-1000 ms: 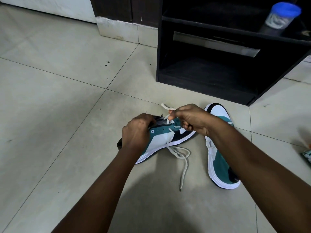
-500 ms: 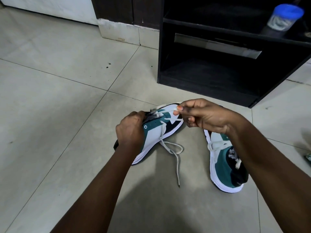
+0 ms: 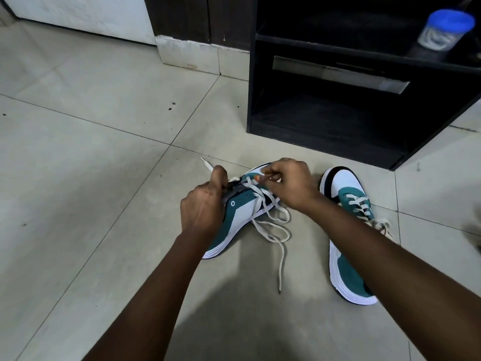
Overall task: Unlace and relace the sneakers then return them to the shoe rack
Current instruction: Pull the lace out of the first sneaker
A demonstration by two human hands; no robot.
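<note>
A teal, white and black sneaker (image 3: pixel 240 212) lies tilted on the tiled floor between my hands. My left hand (image 3: pixel 204 204) grips its upper edge by the tongue, and a lace tip sticks out beyond its fingers. My right hand (image 3: pixel 289 185) pinches the white lace (image 3: pixel 273 231) over the eyelets near the toe. The loose lace loops on the floor and trails toward me. The second sneaker (image 3: pixel 348 230) lies to the right, laced, partly under my right forearm.
A black shoe rack (image 3: pixel 325 131) with open shelves stands behind the sneakers. A blue-lidded plastic jar (image 3: pixel 445 29) sits on its upper shelf. A dark door frame and tiled skirting stand to its left. Floor tiles spread to the left.
My right hand moved down and left onto the sneaker's eyelets, uncovering the second sneaker's toe. My left hand shifted up the shoe, and a lace tip now shows beyond it.
</note>
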